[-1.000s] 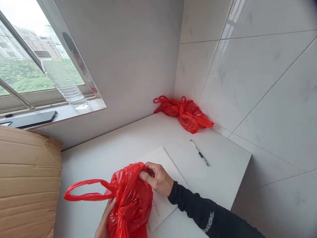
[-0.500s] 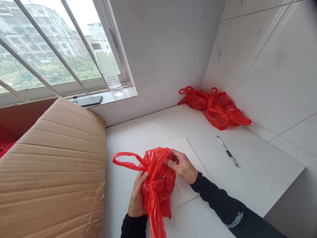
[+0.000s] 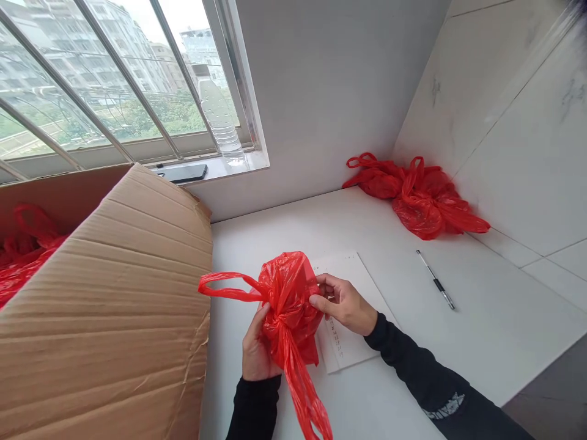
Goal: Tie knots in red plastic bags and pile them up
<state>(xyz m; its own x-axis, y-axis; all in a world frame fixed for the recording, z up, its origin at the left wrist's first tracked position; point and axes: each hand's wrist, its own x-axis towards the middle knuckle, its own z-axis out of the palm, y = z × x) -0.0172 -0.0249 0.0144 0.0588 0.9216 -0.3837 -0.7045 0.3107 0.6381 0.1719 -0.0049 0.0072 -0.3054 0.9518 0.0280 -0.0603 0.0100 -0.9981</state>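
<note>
Head cam: knotted red bag (image 3: 300, 287) sits right between both hands, over the white table (image 3: 261, 226). Left hand (image 3: 257, 351) is gripping its left side, right hand (image 3: 348, 305) is pinching the right edge. Bag and right hand block part of the paper sheet (image 3: 367, 296). Grey wall and marbled tiles behind, barred window on the left. Pen (image 3: 435, 280) lies off to the right, more red bags (image 3: 419, 205) in the corner, and a cardboard box (image 3: 123, 311) crowds the left side.

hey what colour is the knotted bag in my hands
The knotted bag is bright red, seen best in the head view.
</note>
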